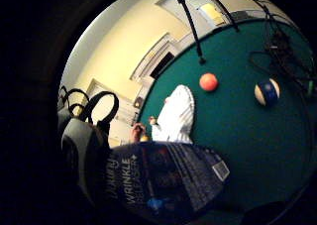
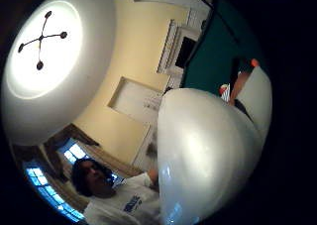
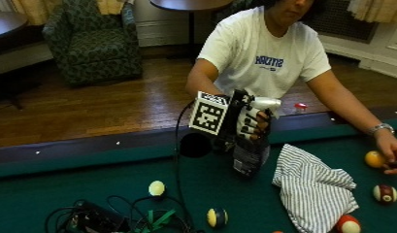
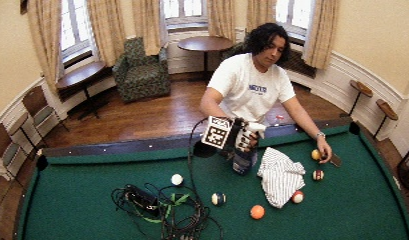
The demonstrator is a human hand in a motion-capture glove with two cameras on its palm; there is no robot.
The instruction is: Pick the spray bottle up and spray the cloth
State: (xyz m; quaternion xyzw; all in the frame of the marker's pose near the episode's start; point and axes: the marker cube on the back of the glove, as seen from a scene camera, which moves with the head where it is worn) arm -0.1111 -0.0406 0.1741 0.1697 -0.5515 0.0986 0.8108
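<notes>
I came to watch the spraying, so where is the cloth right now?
In the outside view the striped cloth lies crumpled on the green table, just beside the spray bottle held in the gloved right hand, with billiard balls around it.

Green pool table (image 3: 69, 194): scattered billiard balls, an orange ball (image 4: 257, 212); armchair (image 3: 94, 43) and round table (image 4: 204, 44) behind.

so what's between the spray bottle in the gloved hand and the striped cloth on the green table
Only bare green felt. In the outside view the dark spray bottle with a white head, gripped by the gloved right hand, stands apart from the striped white cloth.
</notes>
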